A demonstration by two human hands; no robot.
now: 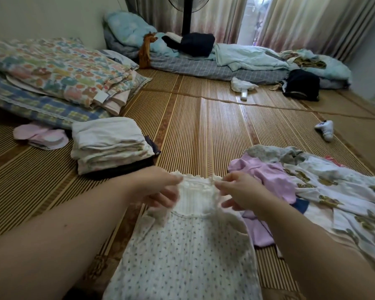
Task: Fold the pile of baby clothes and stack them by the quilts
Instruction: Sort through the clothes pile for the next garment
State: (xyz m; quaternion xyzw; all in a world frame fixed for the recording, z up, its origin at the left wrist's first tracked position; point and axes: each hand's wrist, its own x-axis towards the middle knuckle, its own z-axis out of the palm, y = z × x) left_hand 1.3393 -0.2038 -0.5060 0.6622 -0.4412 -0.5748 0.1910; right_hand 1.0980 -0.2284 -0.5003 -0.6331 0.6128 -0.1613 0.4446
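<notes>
Upper left: floral quilts piled on a blue checked mattress, soft & puffy. Below them, pale pink oval pads, then a folded stack of white cloth w/ squared edges, on the ribbed woven mat. The left forearm hides the stack's near corner. Lower ctr: left hand pinches one shoulder of the white dotted dress, right hand the other, at the frilled neckline. Bodice is ribbed; skirt lies flat on the mat. Right, touching it: crumpled lilac garment & loose pile of printed fabric.
</notes>
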